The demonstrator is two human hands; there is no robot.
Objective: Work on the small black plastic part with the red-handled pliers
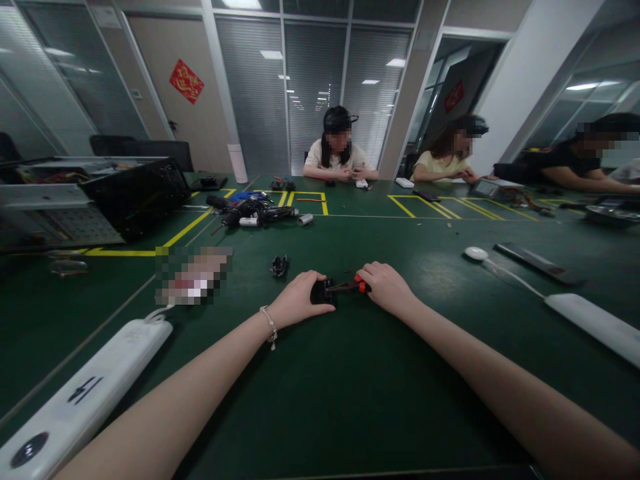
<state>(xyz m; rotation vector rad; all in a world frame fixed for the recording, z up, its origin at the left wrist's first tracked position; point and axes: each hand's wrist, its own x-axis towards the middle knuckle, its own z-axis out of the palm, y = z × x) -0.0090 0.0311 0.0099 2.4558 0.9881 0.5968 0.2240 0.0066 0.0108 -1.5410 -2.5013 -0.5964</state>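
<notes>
My left hand (299, 301) is closed around a small black plastic-looking part (319, 292), held low over the green table (350, 393). Red-handled pliers (345, 288) are gripped in my right hand (389, 288), their metal jaws pointing left. The tips of the jaws meet the near side of the black part; whether they pinch it is too small to tell. Another small black piece (279, 266) lies just beyond my left hand.
At left are a white power strip (95, 393), a blurred-out phone-like object (195, 275) and an open computer case (100, 203). A pile of black tools and parts (255, 210) lies farther back. A second white strip (595, 323) is at right. Several people sit opposite.
</notes>
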